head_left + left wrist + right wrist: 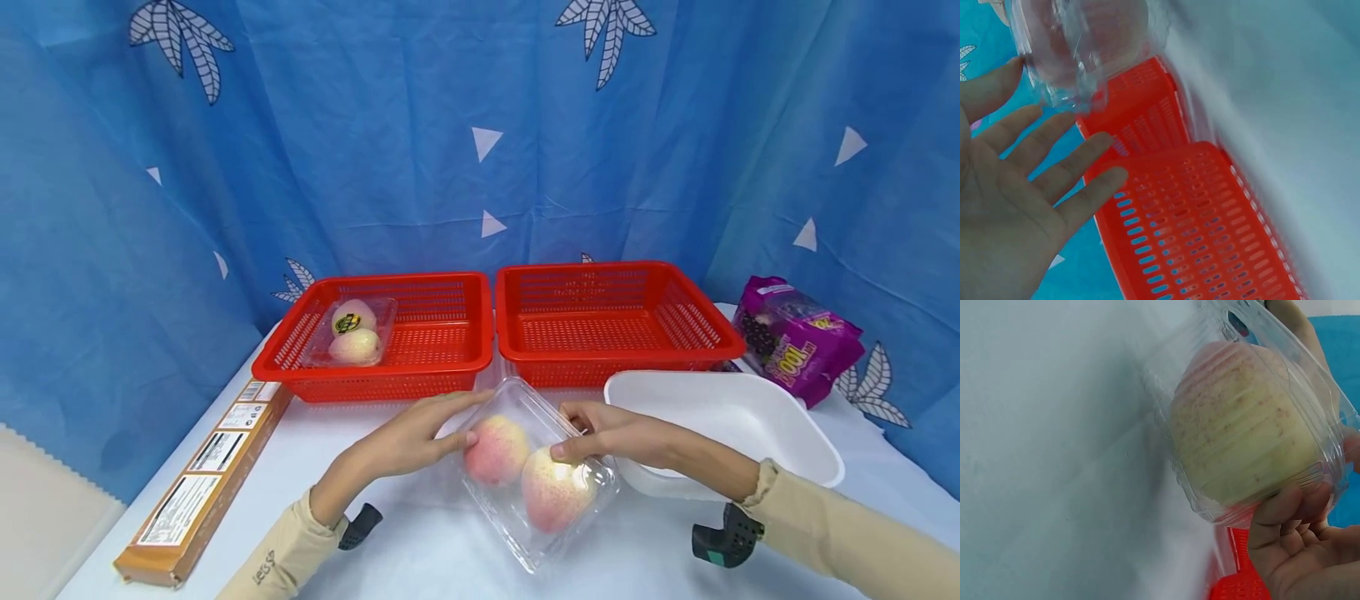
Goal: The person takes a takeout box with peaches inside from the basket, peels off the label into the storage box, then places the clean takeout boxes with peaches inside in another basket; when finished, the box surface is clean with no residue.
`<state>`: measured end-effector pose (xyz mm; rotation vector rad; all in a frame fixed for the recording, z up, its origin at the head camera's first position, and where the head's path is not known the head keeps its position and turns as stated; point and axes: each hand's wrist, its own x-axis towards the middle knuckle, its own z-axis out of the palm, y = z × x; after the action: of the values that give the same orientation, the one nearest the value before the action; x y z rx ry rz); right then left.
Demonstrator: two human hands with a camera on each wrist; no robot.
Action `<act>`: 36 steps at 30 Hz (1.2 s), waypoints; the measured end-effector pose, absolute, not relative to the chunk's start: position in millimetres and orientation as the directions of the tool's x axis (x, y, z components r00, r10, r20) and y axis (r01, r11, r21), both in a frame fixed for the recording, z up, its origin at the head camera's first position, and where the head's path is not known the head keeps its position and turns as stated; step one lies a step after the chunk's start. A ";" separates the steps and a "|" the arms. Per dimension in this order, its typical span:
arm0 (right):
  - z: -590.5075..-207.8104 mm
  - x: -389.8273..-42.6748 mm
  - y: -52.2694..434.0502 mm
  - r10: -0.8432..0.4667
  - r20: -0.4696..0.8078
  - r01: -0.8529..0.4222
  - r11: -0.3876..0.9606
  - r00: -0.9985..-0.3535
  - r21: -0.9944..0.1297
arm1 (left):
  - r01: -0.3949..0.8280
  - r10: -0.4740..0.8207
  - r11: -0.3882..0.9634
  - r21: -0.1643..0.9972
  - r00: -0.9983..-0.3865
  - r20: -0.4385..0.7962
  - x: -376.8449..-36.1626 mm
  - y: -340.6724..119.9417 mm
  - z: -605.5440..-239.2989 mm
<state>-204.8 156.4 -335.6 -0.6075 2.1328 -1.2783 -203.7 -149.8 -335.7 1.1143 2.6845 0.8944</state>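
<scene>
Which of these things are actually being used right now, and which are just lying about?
In use: left hand and right hand, both on the clear plastic clamshell of two apples.

Lying about: two red plastic baskets, white foam tray, purple grape bag, long brown cardboard box.

Two baskets stand side by side at the back of the surface (420, 542): the left basket (442, 333) holds a fruit pack (351, 333). Before them lies a clamshell (536, 471) between both hands. A tray (735, 417) sits right of it, a bag (797, 340) behind, a box (202, 479) far left.
</scene>
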 end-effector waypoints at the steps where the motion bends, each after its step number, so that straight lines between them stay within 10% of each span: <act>1: -335.1 -203.8 156.9 -0.633 -0.239 -0.082 0.434 -0.737 -0.897 | 0.623 0.674 0.553 0.553 -0.725 0.143 -203.6 -149.4 -334.6; 16: -318.3 -190.6 183.7 -0.578 -0.174 -0.062 0.365 -0.797 -0.929 | 0.654 0.428 0.507 0.562 -0.756 0.494 -229.7 -135.4 -326.5; 36: -291.6 -201.5 221.2 -0.539 -0.014 -0.129 0.227 -0.842 -0.965 | 0.432 0.356 0.868 0.244 -0.884 0.302 -282.5 -76.6 -341.8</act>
<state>-201.5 221.2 -291.6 -0.6194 2.1618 -1.6477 -282.5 -76.6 -341.8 0.7027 3.2762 0.5257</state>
